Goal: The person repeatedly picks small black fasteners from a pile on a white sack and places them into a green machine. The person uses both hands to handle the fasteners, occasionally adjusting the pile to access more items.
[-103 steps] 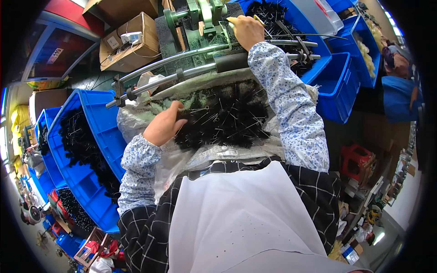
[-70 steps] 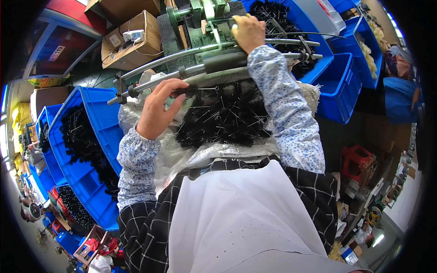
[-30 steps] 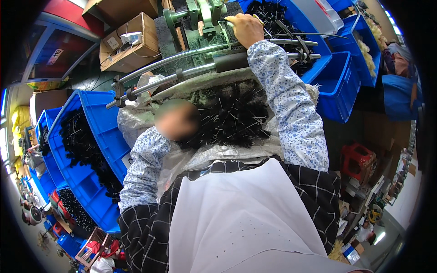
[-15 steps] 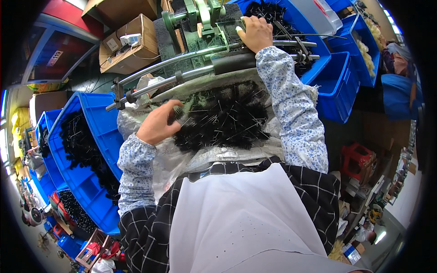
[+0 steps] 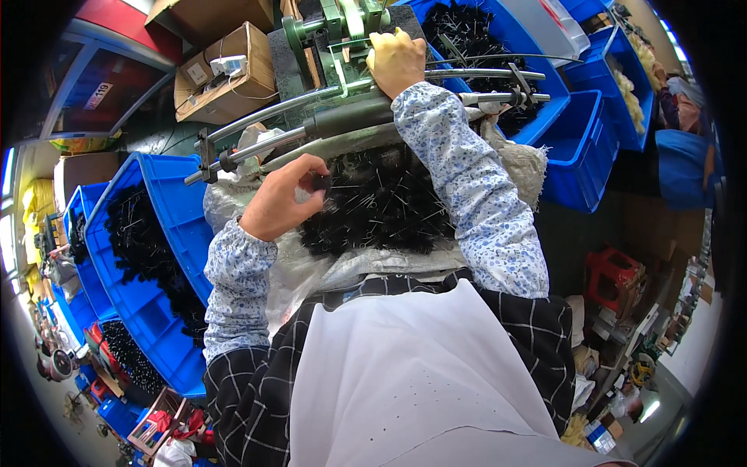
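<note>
My left hand (image 5: 282, 198) is curled over the left side of a pile of small wire brushes (image 5: 381, 204) with black bristles. Between its thumb and fingers sits a dark bristled brush (image 5: 317, 183), partly hidden. The pile lies on a pale woven sack (image 5: 299, 261) in front of me. My right hand (image 5: 398, 61) is closed at the right side of a green bench machine (image 5: 333, 35), above the chrome rails. What its fingers grip there is hidden. A black sleeve (image 5: 350, 117) covers part of the nearer rail, just below my right wrist.
Blue crates (image 5: 152, 268) with black brushes stand at the left. Another blue crate (image 5: 537, 78) of brushes sits behind the rails at right, beside a smaller blue bin (image 5: 580, 152). A cardboard box (image 5: 226, 74) stands left of the machine. A red stool (image 5: 615, 276) is at far right.
My right hand has moved left along the rails, toward the machine, and the black sleeve has shifted left too. My left hand has risen slightly rightward, its fingers drawn closer around a dark brush.
</note>
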Motion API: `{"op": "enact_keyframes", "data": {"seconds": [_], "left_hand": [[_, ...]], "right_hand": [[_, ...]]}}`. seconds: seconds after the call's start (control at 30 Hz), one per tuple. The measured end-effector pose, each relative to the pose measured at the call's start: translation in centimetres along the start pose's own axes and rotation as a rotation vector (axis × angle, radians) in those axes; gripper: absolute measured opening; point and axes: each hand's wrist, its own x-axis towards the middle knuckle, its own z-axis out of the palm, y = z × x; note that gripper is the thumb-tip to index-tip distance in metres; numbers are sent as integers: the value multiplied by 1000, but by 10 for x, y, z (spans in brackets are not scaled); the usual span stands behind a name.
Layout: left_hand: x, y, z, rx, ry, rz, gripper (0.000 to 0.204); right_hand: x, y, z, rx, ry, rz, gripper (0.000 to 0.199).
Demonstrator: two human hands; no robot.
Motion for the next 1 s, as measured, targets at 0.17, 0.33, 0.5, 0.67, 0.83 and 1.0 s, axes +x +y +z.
{"op": "enact_keyframes", "data": {"seconds": [0.17, 0.33, 0.5, 0.67, 0.83, 1.0], "left_hand": [[-3, -4, -6, -42, 103, 69, 26], [2, -13, -2, -126, 202, 101, 28], [14, -4, 4, -199, 133, 111, 24], [21, -9, 14, -290, 153, 112, 24], [40, -9, 48, -303, 432, 163, 24], [34, -7, 43, -259, 417, 112, 28]], "right_hand": [[-4, 46, -6, 1, -33, -4, 11], [11, 92, -11, 11, -224, 31, 25], [22, 120, -6, 60, -304, -33, 20], [25, 136, -58, -220, -33, 27, 19], [-32, 24, -117, 524, -743, -87, 33], [-63, -12, -108, 737, -593, -68, 26]]}}
